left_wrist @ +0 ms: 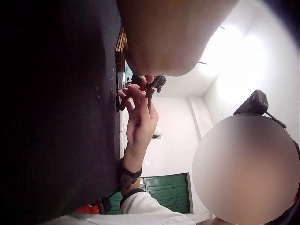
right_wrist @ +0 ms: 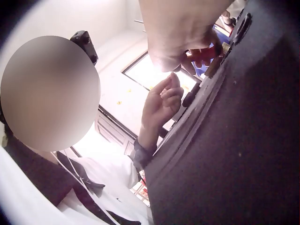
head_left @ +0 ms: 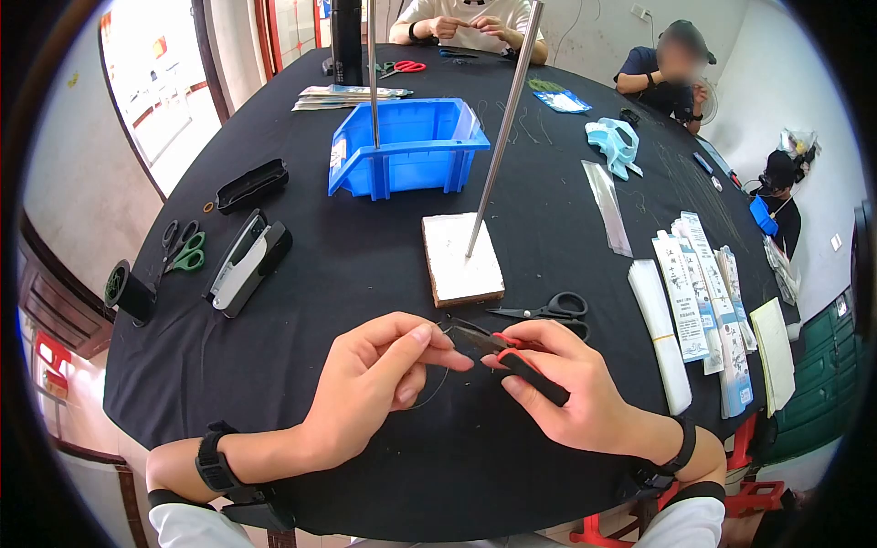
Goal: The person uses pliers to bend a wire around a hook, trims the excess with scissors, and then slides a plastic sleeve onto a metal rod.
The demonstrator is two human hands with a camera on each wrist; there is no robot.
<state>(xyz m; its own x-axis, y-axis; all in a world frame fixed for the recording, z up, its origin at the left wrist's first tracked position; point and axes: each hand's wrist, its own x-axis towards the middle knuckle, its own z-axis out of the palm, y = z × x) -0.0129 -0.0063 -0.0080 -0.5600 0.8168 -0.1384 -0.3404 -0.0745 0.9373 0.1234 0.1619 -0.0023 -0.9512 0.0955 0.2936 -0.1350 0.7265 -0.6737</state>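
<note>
My left hand [head_left: 370, 379] pinches a thin dark line [head_left: 442, 388] between thumb and forefinger, and the line curves down in a loop below the fingers. My right hand [head_left: 580, 393] grips pliers [head_left: 533, 374] with red and black handles. The pliers' metal nose points left and reaches the left fingertips, where the line is. Both hands are above the black-covered table, close in front of the white block. Black scissors [head_left: 559, 308] lie just beyond the right hand. In the right wrist view the red handles [right_wrist: 204, 56] show beneath the right hand, partly hidden.
A white block [head_left: 457, 247] carries an upright metal rod [head_left: 504, 128]. Behind stands a blue bin [head_left: 411, 151]. At left are a stapler [head_left: 248, 265], green-handled scissors [head_left: 187, 254] and a dark spool [head_left: 132, 294]. Printed packets [head_left: 681, 292] lie at right. Other people sit around the table.
</note>
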